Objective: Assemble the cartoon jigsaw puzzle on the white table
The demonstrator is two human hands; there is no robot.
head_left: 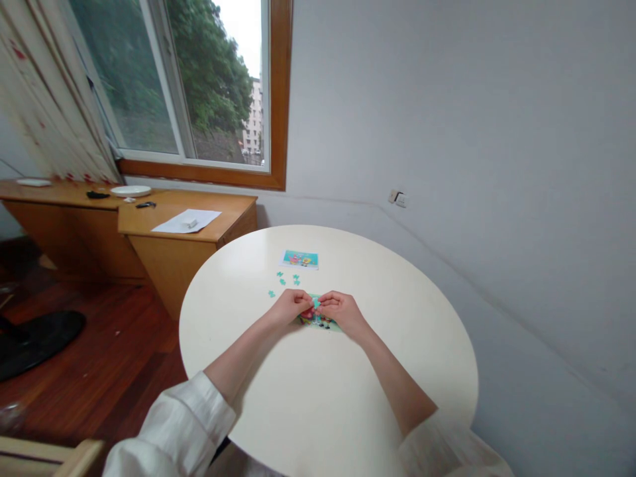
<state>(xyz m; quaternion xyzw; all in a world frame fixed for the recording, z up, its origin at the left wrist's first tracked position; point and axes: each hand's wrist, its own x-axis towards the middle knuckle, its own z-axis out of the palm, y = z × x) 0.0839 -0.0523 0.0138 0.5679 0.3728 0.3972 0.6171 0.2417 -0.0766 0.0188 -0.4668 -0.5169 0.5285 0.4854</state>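
Note:
My left hand (293, 305) and my right hand (342, 310) meet over a partly assembled jigsaw puzzle (328, 325) on the round table. Between their fingertips is a small teal puzzle piece (317, 303), pinched from both sides. Fingers of both hands are closed and cover much of the puzzle, whose visible part shows red, green and dark cartoon shapes. Beyond my left hand, several loose teal puzzle pieces (283, 282) lie scattered. Farther back rests a picture card (300, 260) with cartoon figures on a teal ground.
The white round table (397, 344) stands close to the wall. A wooden desk (233, 215) at the left back holds a sheet of paper (171, 222) with a small white object, and a white plate (130, 191). A black round base (44, 341) sits on the floor.

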